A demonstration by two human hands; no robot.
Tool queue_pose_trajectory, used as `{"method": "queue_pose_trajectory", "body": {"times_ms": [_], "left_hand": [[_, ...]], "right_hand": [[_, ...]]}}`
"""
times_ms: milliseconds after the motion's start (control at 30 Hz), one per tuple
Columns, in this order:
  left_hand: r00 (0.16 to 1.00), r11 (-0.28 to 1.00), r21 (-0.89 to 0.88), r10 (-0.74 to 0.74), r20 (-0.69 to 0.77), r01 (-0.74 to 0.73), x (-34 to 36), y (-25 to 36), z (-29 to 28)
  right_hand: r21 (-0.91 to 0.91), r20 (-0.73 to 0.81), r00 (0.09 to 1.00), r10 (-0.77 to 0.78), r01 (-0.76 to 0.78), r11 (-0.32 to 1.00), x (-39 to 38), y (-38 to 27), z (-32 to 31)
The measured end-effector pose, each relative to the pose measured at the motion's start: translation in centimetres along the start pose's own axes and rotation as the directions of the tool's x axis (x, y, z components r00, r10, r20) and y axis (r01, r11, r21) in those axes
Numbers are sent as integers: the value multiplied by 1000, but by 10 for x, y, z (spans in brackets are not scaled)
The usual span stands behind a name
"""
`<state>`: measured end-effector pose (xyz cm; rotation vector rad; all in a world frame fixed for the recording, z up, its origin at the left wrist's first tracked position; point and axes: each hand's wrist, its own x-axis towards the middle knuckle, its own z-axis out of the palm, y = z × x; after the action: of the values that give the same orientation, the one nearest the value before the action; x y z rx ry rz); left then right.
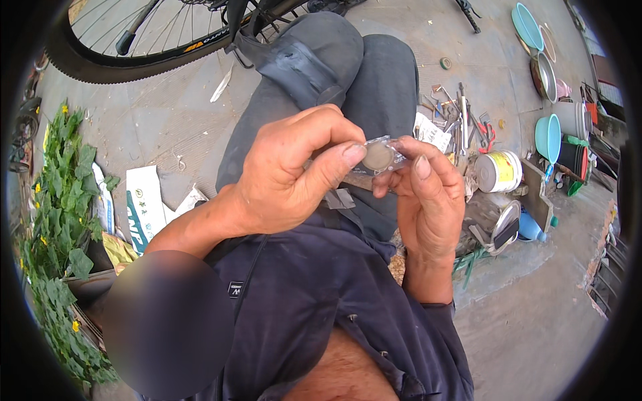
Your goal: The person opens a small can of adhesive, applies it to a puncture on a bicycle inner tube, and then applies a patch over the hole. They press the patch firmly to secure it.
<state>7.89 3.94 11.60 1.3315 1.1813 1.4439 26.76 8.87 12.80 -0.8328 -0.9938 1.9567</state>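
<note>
My left hand (301, 167) pinches the left end of a small clear plastic packet (379, 155) between thumb and curled forefinger. A round, flat grey-tan disc shows through the plastic. My right hand (424, 194) grips the packet's right end with bent fingers, its thumb raised beside them. Both hands are held over my lap, above my dark grey trousers (391, 80). Some small grey pieces (340, 199) lie just below the packet, partly hidden.
A bicycle wheel (167, 47) is at top left. Scattered tools (464, 113) lie to the right, near a white bucket (495, 172), teal basins (546, 139) and a blue bottle (531, 227). Leafy plants (60, 200) and printed white sacks (144, 200) are at left.
</note>
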Motion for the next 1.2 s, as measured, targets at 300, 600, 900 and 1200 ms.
{"method": "queue_pose_trajectory", "body": {"times_ms": [300,600,900,1200], "left_hand": [[991,982,168,69,117,-88,4,0,-3],[989,931,344,88,115,-123,7,1,3],[998,965,261,-16,68,-2,5,4,3],[980,958,265,62,188,-112,7,0,-2]], "right_hand": [[-15,1,996,92,-92,996,7,-4,-2],[-506,-75,978,-197,133,852,4,2,7],[-242,-43,994,101,-108,964,14,-23,-2],[-373,58,975,216,-180,910,21,-27,-10]]}}
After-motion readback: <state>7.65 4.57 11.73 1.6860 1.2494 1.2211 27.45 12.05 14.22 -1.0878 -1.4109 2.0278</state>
